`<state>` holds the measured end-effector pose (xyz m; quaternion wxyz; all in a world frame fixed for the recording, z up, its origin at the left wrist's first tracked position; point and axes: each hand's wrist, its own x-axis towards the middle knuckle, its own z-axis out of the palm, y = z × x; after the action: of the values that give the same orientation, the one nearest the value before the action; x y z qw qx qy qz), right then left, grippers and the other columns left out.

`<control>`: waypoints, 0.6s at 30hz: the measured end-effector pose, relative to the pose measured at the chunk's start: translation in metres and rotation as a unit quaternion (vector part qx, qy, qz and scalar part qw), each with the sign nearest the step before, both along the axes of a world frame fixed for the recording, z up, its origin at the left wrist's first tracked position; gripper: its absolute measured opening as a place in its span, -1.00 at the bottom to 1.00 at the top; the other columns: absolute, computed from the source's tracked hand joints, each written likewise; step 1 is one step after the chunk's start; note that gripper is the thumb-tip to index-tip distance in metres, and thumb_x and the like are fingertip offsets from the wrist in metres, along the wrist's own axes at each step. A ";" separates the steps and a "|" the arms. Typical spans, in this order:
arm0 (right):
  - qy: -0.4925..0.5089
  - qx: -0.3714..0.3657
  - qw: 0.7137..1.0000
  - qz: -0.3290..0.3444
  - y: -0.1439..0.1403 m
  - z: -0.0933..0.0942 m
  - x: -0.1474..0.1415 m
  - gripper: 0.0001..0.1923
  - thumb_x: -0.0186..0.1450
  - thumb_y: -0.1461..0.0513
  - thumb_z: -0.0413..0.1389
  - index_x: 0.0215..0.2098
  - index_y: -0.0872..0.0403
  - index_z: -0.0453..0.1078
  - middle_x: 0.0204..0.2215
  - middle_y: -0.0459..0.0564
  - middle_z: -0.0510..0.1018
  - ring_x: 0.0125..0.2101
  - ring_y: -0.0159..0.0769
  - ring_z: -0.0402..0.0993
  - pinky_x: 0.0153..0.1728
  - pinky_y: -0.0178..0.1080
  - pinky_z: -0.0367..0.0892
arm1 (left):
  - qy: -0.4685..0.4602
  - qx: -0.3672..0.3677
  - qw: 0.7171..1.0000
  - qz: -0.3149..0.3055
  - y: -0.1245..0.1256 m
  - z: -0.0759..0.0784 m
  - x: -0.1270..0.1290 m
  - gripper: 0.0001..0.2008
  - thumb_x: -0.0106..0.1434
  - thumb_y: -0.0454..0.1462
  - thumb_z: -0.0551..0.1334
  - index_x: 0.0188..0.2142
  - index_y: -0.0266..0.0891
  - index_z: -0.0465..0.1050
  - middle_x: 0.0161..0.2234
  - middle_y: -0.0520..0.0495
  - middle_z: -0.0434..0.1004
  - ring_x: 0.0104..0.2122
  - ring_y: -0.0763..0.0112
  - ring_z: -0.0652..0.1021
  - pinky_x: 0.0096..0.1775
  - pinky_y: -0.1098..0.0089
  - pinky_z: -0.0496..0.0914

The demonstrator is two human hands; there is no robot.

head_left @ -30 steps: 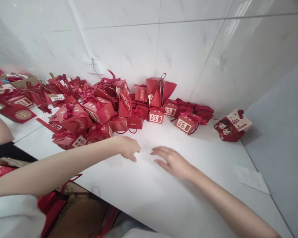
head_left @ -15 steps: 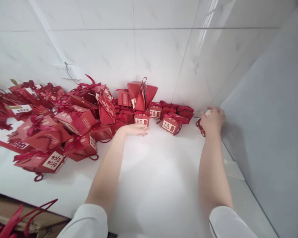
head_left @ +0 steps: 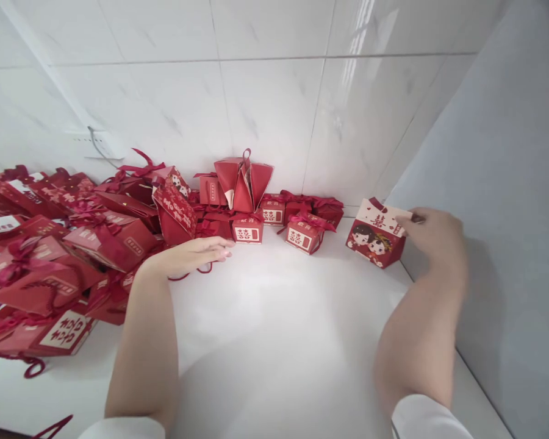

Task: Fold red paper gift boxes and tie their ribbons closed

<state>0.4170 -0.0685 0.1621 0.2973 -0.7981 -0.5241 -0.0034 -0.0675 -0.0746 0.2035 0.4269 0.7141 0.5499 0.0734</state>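
- Head view: the white worktop (head_left: 274,341) is seen nearest, with both forearms laid out over it.
- Left hand (head_left: 192,253) is held open and flat, palm down, just in front of the heap of red gift boxes (head_left: 96,244).
- Right hand (head_left: 434,235) is closed on the top edge of the cartoon-couple box (head_left: 375,235), which is tilted on the worktop, right of the heap and beside the grey side wall (head_left: 507,213).
- Behind the heap, the tiled wall (head_left: 265,103) is seen.

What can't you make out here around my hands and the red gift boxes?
- Head view: right hand covers the far edge of the cartoon couple box, hiding its grip.
- Left hand: palm faces down, contact unclear.
- Pile of red boxes: cut off at the left edge.
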 end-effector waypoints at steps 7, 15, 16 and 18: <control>0.157 -0.049 0.926 0.340 -0.036 0.047 -0.082 -0.76 0.28 0.01 0.11 -0.35 -0.01 0.47 -0.44 -0.03 0.59 -0.43 -0.20 0.52 -0.39 -0.19 0.36 | 0.080 0.015 0.997 -0.013 -0.001 0.002 0.004 -0.25 0.13 0.15 0.21 0.23 -0.11 0.26 0.18 -0.17 0.41 0.10 0.14 0.47 0.05 0.30 0.39; 0.036 -0.087 0.861 0.501 -0.012 0.013 -0.158 -0.85 0.31 0.20 0.07 -0.27 -0.03 0.50 -0.32 -0.05 0.62 -0.34 -0.21 0.55 -0.38 -0.22 0.38 | 0.093 0.049 0.987 -0.125 -0.005 0.004 0.027 -0.27 -0.01 0.03 0.38 0.18 0.00 0.36 0.18 -0.04 0.40 0.11 0.13 0.43 0.00 0.42 0.33; 0.027 -0.087 0.866 0.492 -0.014 0.012 -0.161 -0.84 0.32 0.20 0.07 -0.24 -0.02 0.50 -0.30 -0.04 0.62 -0.31 -0.19 0.54 -0.37 -0.21 0.38 | 0.097 0.058 0.985 -0.134 -0.006 0.005 0.031 -0.34 0.00 0.03 0.37 0.11 -0.01 0.43 0.09 -0.03 0.49 0.03 0.15 0.48 -0.09 0.44 0.34; 0.027 -0.087 0.867 0.489 -0.017 0.013 -0.165 -0.82 0.35 0.20 0.03 -0.23 -0.02 0.49 -0.27 -0.03 0.62 -0.28 -0.17 0.54 -0.33 -0.19 0.38 | 0.118 0.084 0.981 -0.132 -0.007 0.003 0.040 -0.56 0.01 0.04 0.35 -0.16 -0.11 0.55 -0.22 -0.02 0.57 -0.24 0.26 0.51 -0.32 0.46 0.28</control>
<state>0.2516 -0.0859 0.1747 0.2040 -0.4620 -0.8373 0.2097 -0.0273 -0.0820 0.2068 0.3030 0.8175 0.4893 -0.0225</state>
